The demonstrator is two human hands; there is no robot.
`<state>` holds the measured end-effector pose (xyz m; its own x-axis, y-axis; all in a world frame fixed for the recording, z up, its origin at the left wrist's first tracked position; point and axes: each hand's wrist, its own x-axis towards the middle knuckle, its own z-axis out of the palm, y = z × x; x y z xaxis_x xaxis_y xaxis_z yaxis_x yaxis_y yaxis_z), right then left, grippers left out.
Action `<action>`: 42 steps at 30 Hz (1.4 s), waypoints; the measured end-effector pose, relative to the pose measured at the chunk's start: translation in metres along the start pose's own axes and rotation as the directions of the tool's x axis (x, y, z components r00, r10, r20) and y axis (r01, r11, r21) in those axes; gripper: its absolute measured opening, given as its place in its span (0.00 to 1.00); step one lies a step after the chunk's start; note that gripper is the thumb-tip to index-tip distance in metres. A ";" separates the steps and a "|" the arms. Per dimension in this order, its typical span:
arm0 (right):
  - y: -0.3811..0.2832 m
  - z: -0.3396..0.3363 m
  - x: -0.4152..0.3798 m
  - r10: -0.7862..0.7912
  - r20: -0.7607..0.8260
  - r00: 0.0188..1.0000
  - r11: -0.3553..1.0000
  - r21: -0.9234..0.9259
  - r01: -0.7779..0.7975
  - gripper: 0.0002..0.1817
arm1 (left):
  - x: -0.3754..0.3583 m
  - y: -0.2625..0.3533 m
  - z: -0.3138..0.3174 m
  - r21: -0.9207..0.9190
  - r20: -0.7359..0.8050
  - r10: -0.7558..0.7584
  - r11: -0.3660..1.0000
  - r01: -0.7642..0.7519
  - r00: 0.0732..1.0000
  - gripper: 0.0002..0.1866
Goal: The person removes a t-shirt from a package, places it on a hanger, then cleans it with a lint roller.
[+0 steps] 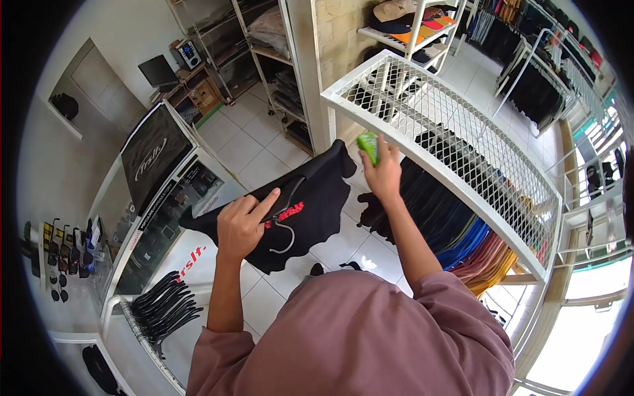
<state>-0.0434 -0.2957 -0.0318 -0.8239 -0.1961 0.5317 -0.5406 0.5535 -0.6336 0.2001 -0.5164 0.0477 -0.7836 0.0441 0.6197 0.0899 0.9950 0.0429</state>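
My left hand [239, 223] is closed on a black clothes hanger [285, 198], its metal hook pointing down toward me. A black T-shirt [314, 221] with red lettering hangs on or lies against this hanger, spread out in front of me. My right hand [383, 173], closed, grips a small bright green object [368, 146] with pale markings near the far right edge of the shirt. Its exact kind is not clear, and my fingers hide part of it.
At right stands a white rack with a mesh top [436, 122] and hanging clothes [456, 237] beneath. To the left are a glass display counter [165, 228], a rail of bare black hangers [165, 307] and sunglasses [66, 254]. Shelves [274, 72] stand beyond the tiled floor [247, 135].
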 end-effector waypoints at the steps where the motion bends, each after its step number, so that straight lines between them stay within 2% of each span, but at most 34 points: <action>1: -0.003 -0.006 -0.001 0.063 -0.039 0.997 0.997 0.050 -0.061 0.36 | -0.001 -0.003 0.001 0.032 -0.010 0.031 0.999 -0.031 0.999 0.34; 2: -0.008 -0.010 -0.001 0.055 -0.033 0.998 0.997 0.050 -0.053 0.36 | -0.003 -0.006 0.002 0.066 -0.019 0.056 0.996 -0.055 0.998 0.33; 4: -0.040 -0.024 -0.001 -0.152 -0.083 0.985 0.950 0.264 0.169 0.31 | -0.004 -0.011 0.006 0.061 0.001 0.078 0.995 -0.078 0.997 0.31; 5: -0.066 -0.036 -0.003 -0.148 0.055 0.987 0.941 0.315 0.123 0.27 | -0.004 -0.014 0.011 0.063 0.013 0.126 0.990 -0.126 0.992 0.31; 8: -0.094 -0.034 -0.013 -0.413 0.160 0.896 0.866 0.373 0.333 0.27 | -0.002 -0.020 0.021 0.062 0.021 0.217 0.974 -0.218 0.976 0.31; 9: -0.087 -0.029 -0.010 -0.407 0.149 0.901 0.869 0.369 0.331 0.27 | -0.002 -0.020 0.023 0.067 -0.006 0.225 0.972 -0.224 0.974 0.31; 11: -0.054 -0.009 -0.003 -0.230 0.095 0.969 0.949 0.245 0.201 0.27 | -0.005 -0.023 0.024 0.090 -0.035 0.232 0.970 -0.228 0.972 0.30; 12: -0.037 -0.006 0.004 -0.059 0.090 0.994 0.988 0.146 0.046 0.27 | -0.008 -0.025 0.026 0.088 -0.039 0.229 0.970 -0.225 0.973 0.30; 14: 0.000 -0.002 0.009 -0.018 -0.035 0.999 1.000 -0.016 0.018 0.25 | -0.018 -0.028 0.028 0.099 -0.024 0.174 0.980 -0.171 0.984 0.29; 18: -0.054 -0.026 -0.001 -0.074 -0.087 0.993 0.990 0.117 0.084 0.25 | -0.018 -0.028 0.031 0.092 -0.035 0.192 0.978 -0.188 0.981 0.29; 20: -0.081 -0.028 -0.011 -0.289 0.125 0.949 0.922 0.302 0.241 0.27 | -0.014 -0.026 0.032 0.087 -0.022 0.213 0.974 -0.210 0.977 0.29; 21: -0.080 -0.027 -0.012 -0.281 0.120 0.952 0.924 0.302 0.235 0.27 | -0.011 -0.026 0.031 0.083 -0.011 0.234 0.969 -0.233 0.972 0.29; 23: -0.072 -0.017 -0.010 -0.374 0.103 0.922 0.903 0.267 0.336 0.27 | -0.007 -0.030 0.027 0.095 -0.038 0.246 0.966 -0.241 0.969 0.29; 24: -0.056 -0.014 -0.003 -0.273 0.096 0.957 0.947 0.203 0.250 0.26 | -0.006 -0.032 0.025 0.108 -0.071 0.243 0.966 -0.235 0.967 0.29; 26: -0.008 -0.004 0.010 -0.050 -0.019 0.999 0.999 -0.019 0.050 0.26 | -0.008 -0.035 0.022 0.123 -0.075 0.233 0.967 -0.223 0.970 0.29; 29: -0.013 -0.019 0.010 -0.050 -0.065 0.997 0.998 0.039 0.052 0.26 | -0.009 -0.034 0.019 0.130 -0.070 0.215 0.970 -0.204 0.974 0.29; 30: -0.034 -0.026 0.006 -0.106 -0.062 0.992 0.989 0.101 0.112 0.26 | -0.009 -0.033 0.019 0.115 -0.059 0.211 0.972 -0.204 0.976 0.29; 32: -0.073 -0.031 -0.007 -0.304 0.008 0.953 0.933 0.206 0.296 0.26 | -0.006 -0.031 0.022 0.088 -0.044 0.221 0.972 -0.217 0.974 0.29; 34: -0.090 -0.028 -0.020 -0.344 0.154 0.926 0.917 0.269 0.295 0.27 | -0.003 -0.029 0.023 0.064 -0.033 0.242 0.969 -0.240 0.970 0.29; 36: -0.067 -0.010 -0.017 -0.336 0.136 0.932 0.922 0.247 0.297 0.25 | -0.002 -0.027 0.020 0.059 -0.027 0.239 0.970 -0.237 0.971 0.31; 38: -0.023 0.005 -0.008 0.001 -0.009 1.000 0.998 0.068 0.000 0.24 | -0.006 -0.028 0.016 0.043 -0.021 0.220 0.975 -0.219 0.975 0.31; 42: -0.029 -0.017 -0.011 -0.030 -0.104 0.994 0.993 0.110 0.041 0.23 | -0.009 -0.027 0.013 -0.010 0.015 0.158 0.987 -0.158 0.987 0.33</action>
<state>-0.0158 -0.2956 -0.0097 -0.7853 -0.1275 0.6059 -0.5897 0.4521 -0.6692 0.1967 -0.5428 0.0308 -0.7687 0.2023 0.6068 0.2190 0.9746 -0.0475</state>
